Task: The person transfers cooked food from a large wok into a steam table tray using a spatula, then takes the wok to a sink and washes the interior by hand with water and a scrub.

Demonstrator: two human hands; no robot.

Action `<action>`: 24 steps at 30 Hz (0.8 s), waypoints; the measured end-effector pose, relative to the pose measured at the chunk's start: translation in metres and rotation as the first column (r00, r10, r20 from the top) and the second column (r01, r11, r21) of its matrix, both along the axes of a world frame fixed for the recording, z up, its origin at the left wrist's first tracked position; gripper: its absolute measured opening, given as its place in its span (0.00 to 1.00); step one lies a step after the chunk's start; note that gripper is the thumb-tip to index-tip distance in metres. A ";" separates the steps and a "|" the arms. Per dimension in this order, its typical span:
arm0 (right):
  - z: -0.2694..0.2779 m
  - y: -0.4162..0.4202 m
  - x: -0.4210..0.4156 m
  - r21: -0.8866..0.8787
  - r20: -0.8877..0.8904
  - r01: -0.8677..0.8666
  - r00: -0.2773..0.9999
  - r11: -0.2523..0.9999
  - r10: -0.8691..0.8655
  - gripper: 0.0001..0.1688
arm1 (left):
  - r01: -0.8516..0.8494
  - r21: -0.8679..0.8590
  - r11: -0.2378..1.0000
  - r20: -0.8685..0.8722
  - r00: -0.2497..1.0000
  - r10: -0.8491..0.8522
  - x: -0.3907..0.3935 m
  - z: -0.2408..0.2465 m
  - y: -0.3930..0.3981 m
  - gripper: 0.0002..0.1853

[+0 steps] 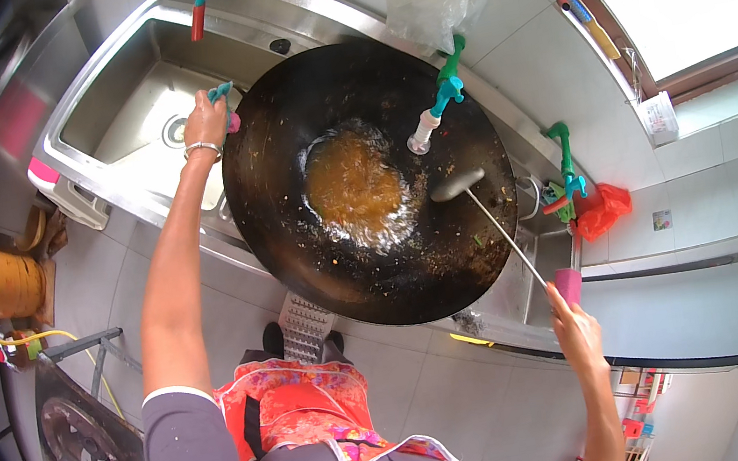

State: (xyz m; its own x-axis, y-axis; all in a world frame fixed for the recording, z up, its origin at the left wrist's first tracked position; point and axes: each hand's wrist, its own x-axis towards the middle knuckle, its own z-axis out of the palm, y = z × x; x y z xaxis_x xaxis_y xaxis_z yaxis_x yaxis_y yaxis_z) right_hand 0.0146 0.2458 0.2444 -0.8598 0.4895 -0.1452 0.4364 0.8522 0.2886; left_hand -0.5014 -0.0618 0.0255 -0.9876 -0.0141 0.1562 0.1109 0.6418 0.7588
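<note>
A large blackened wok [295, 255] rests across the sink counter before me, with brownish, rippling liquid [356, 186] pooled at its bottom and food scraps stuck to its wall. At its left rim, my left hand [207, 122] grips a teal cloth [221, 91]; a pink piece [233, 123] shows beside the fingers. Whether the hand also holds a wok handle is hidden. My right hand [578, 332] holds the long handle of a metal ladle [458, 185], whose bowl is over the wok's right side. Against that hand is a pink object [568, 286].
Over the wok hangs a green tap with a white spout extension [424, 132]. A steel sink basin [126, 116] is at left, another tap [567, 167] and a red plastic bag [605, 210] at right. On the floor stand an orange gas cylinder [8, 281] and a burner stand [88, 447].
</note>
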 end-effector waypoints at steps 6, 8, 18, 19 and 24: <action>-0.058 0.025 -0.069 -0.101 -0.058 -0.031 0.998 0.994 0.025 0.33 | 0.012 -0.032 0.999 0.012 1.000 -0.011 0.000 0.003 0.001 0.17; -0.065 0.037 -0.072 -0.146 -0.105 -0.120 0.989 0.982 0.105 0.32 | 0.023 -0.042 0.999 0.033 0.999 -0.021 0.002 0.007 0.005 0.17; -0.032 0.085 -0.075 0.272 -0.105 -0.138 0.980 0.952 0.172 0.29 | 0.012 -0.014 1.000 -0.030 0.999 -0.013 0.000 -0.003 0.007 0.17; -0.027 0.085 -0.070 0.259 -0.128 -0.139 0.976 0.956 0.176 0.29 | 0.010 -0.022 1.000 -0.029 1.000 -0.011 0.000 -0.003 0.006 0.17; -0.002 0.050 0.004 0.188 -0.122 -0.040 0.990 0.981 0.064 0.31 | 0.000 -0.041 0.999 -0.041 0.999 -0.002 -0.004 -0.005 -0.004 0.17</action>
